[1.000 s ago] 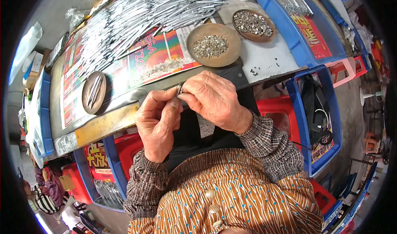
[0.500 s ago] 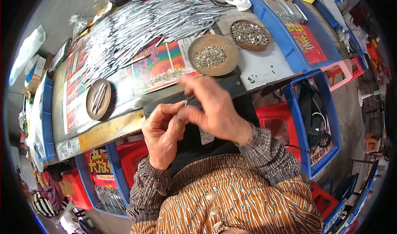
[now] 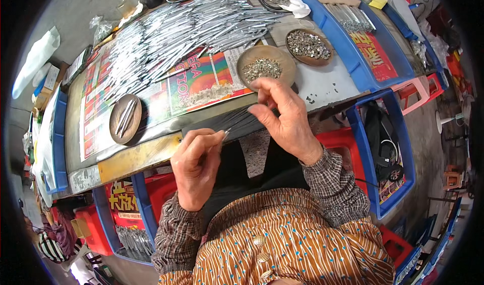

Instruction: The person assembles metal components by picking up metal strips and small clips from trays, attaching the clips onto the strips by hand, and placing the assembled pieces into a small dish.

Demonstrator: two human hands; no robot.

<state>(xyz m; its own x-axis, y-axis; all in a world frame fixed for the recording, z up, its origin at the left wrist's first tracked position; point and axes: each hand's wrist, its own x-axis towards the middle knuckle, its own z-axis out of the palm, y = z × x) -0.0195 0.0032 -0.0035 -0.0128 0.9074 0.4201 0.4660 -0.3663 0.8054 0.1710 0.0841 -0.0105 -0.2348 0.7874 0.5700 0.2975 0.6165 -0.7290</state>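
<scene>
The left hand (image 3: 195,166) pinches a thin metal rod (image 3: 225,133) by its tip, angled up to meet the right hand (image 3: 282,116), whose fingers curl loosely beside the near dish (image 3: 266,67) of small fittings on the surface (image 3: 322,86).

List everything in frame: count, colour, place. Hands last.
thin metal rod: one, silver, pinched in the left hand's fingertips at the table edge
rod pile: too many to count, silver, spread across the far table
wooden dishes: three, brown; two at right with small metal bits, one at left with a few rods
poster sheet: one, multicoloured, under the pile
table: one, grey top
crates: several, blue, around the table
left hand: holds the rod
right hand: raised over the near dish, fingers curled, contents unclear
</scene>
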